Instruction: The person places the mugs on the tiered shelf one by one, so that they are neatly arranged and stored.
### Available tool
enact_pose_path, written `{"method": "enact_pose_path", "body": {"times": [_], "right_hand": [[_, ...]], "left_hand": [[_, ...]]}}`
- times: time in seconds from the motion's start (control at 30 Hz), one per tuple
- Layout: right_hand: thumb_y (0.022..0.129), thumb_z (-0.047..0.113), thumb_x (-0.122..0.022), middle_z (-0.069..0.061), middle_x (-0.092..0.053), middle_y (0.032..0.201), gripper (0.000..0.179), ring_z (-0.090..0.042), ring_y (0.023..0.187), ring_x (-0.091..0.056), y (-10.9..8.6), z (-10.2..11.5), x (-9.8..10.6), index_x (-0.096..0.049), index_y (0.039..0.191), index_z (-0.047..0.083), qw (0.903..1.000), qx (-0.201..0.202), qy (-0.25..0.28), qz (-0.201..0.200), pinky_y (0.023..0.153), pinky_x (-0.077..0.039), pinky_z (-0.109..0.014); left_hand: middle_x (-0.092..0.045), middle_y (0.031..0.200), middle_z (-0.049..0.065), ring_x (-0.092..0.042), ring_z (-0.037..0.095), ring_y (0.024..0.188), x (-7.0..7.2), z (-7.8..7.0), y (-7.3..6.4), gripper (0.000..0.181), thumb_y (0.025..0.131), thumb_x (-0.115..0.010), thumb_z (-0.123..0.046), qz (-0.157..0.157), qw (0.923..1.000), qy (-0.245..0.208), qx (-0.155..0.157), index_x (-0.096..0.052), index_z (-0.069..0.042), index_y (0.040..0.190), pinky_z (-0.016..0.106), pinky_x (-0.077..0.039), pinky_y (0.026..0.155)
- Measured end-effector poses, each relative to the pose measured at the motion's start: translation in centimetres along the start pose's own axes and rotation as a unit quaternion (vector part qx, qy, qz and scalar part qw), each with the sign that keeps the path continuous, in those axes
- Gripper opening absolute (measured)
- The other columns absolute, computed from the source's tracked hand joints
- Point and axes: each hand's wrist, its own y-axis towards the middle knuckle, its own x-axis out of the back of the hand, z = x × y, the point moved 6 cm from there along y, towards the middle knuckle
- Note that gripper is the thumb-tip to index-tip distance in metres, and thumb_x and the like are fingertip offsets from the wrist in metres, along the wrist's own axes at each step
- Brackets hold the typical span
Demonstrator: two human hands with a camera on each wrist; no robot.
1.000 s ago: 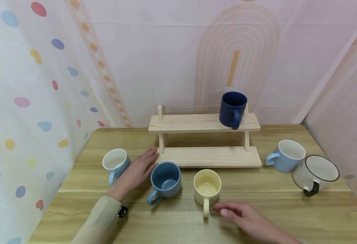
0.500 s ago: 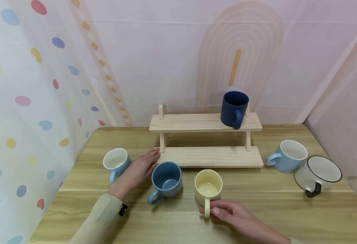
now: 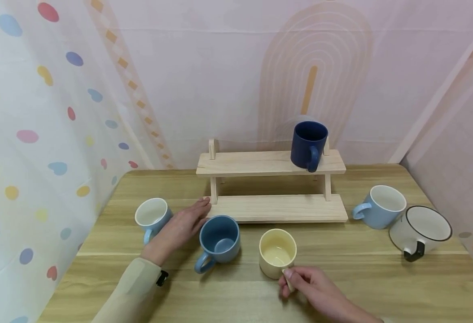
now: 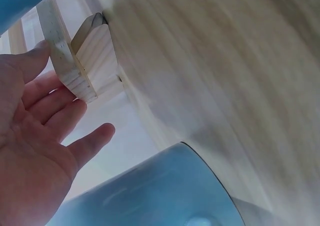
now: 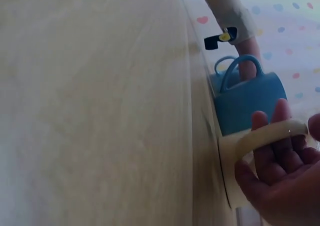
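My right hand point(image 3: 316, 287) pinches the handle of a pale yellow mug point(image 3: 269, 265), standing upright at the front middle of the table. In the right wrist view the fingers go through the mug's handle point(image 5: 267, 134). My left hand point(image 3: 180, 228) touches the left end of a two-tier wooden shelf point(image 3: 277, 208), fingers extended. From the left wrist, its fingertips meet the end of a board point(image 4: 70, 68). That hand lies between a light blue mug point(image 3: 164, 222) with white inside and a medium blue mug point(image 3: 229, 256).
A navy mug point(image 3: 303, 150) stands on the shelf's upper right. To the right on the table are another light blue mug point(image 3: 379, 217) and a white mug point(image 3: 404, 235) with a black rim. A patterned curtain point(image 3: 220, 72) hangs behind.
My right hand has reached the yellow mug and taken hold of its handle. The mug has shifted slightly toward me and its handle has swung right. My left hand stays at the shelf's end.
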Motion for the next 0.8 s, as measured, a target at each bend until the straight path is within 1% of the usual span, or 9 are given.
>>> {"method": "enact_pose_path", "body": {"times": [0.03, 0.1, 0.17, 0.27, 0.43, 0.6, 0.67, 0.8], "right_hand": [[0.113, 0.019, -0.044, -0.009, -0.075, 0.097, 0.039, -0.015, 0.096, -0.069, -0.1, 0.0, 0.2, -0.073, 0.097, -0.001, 0.9999, 0.0, -0.007, -0.012, 0.092, -0.048, -0.021], [0.113, 0.021, -0.045, -0.007, -0.074, 0.091, 0.04, -0.015, 0.093, -0.068, -0.2, 0.0, 0.6, -0.073, 0.094, -0.001, 0.9994, -0.008, -0.014, -0.03, 0.09, -0.049, -0.021], [0.112, 0.02, -0.046, -0.007, -0.073, 0.089, 0.04, -0.015, 0.089, -0.068, -0.2, 0.1, 0.9, -0.072, 0.093, -0.002, 0.9993, -0.006, -0.013, -0.035, 0.088, -0.05, -0.022], [0.112, 0.018, -0.047, -0.005, -0.07, 0.08, 0.035, -0.01, 0.083, -0.066, -0.4, 0.2, 1.1, -0.071, 0.101, -0.006, 0.9992, 0.001, -0.01, -0.04, 0.084, -0.05, -0.022], [0.112, 0.017, -0.048, -0.003, -0.068, 0.081, 0.034, -0.013, 0.083, -0.067, -0.7, 0.4, 1.4, -0.069, 0.101, -0.007, 0.9979, 0.003, -0.005, -0.064, 0.084, -0.05, -0.021], [0.112, 0.011, -0.046, -0.008, -0.066, 0.082, 0.031, -0.019, 0.082, -0.068, -0.8, 1.1, 1.6, -0.067, 0.102, -0.008, 0.9957, 0.041, -0.002, -0.083, 0.084, -0.053, -0.022], [0.111, 0.01, -0.046, -0.01, -0.066, 0.081, 0.03, -0.019, 0.082, -0.068, -0.8, 1.4, 1.8, -0.067, 0.101, -0.008, 0.9945, 0.052, -0.002, -0.091, 0.084, -0.054, -0.023], [0.111, 0.008, -0.045, -0.009, -0.065, 0.079, 0.03, -0.018, 0.082, -0.068, -0.6, 2.6, 2.1, -0.067, 0.1, -0.009, 0.9912, 0.078, -0.003, -0.107, 0.081, -0.057, -0.025]], "left_hand": [[-0.05, 0.154, 0.021, -0.047, 0.038, 0.142, 0.0, 0.0, 0.0, 0.044, 0.103, -0.065, -0.013, 0.0, 1.0, 0.0, -0.001, -0.058, 0.006, 0.143, 0.054, -0.043, 0.112], [-0.05, 0.154, 0.02, -0.048, 0.038, 0.142, 0.0, 0.1, -0.1, 0.044, 0.103, -0.065, -0.013, -0.001, 1.0, 0.0, -0.001, -0.058, 0.006, 0.143, 0.054, -0.043, 0.112], [-0.05, 0.154, 0.02, -0.048, 0.038, 0.142, 0.0, 0.1, -0.1, 0.044, 0.103, -0.065, -0.013, -0.001, 1.0, 0.0, -0.001, -0.058, 0.006, 0.143, 0.054, -0.043, 0.111], [-0.05, 0.154, 0.02, -0.048, 0.038, 0.142, 0.1, 0.1, -0.2, 0.045, 0.103, -0.066, -0.013, -0.002, 1.0, 0.0, -0.001, -0.057, 0.006, 0.143, 0.054, -0.044, 0.111], [-0.05, 0.154, 0.02, -0.048, 0.038, 0.142, 0.1, 0.1, -0.2, 0.045, 0.103, -0.066, -0.013, -0.004, 1.0, -0.002, -0.001, -0.057, 0.005, 0.143, 0.054, -0.044, 0.111], [-0.05, 0.154, 0.02, -0.048, 0.038, 0.142, 0.1, 0.1, -0.1, 0.045, 0.103, -0.066, -0.013, -0.008, 0.9999, -0.008, -0.005, -0.058, 0.006, 0.143, 0.054, -0.043, 0.111], [-0.051, 0.153, 0.02, -0.048, 0.038, 0.142, 0.1, 0.1, -0.1, 0.045, 0.103, -0.066, -0.013, -0.009, 0.9999, -0.011, -0.007, -0.058, 0.006, 0.143, 0.054, -0.043, 0.112], [-0.051, 0.153, 0.02, -0.048, 0.038, 0.141, 0.1, 0.1, -0.1, 0.045, 0.102, -0.067, -0.013, -0.011, 0.9998, -0.013, -0.008, -0.058, 0.006, 0.142, 0.054, -0.043, 0.111]]}}
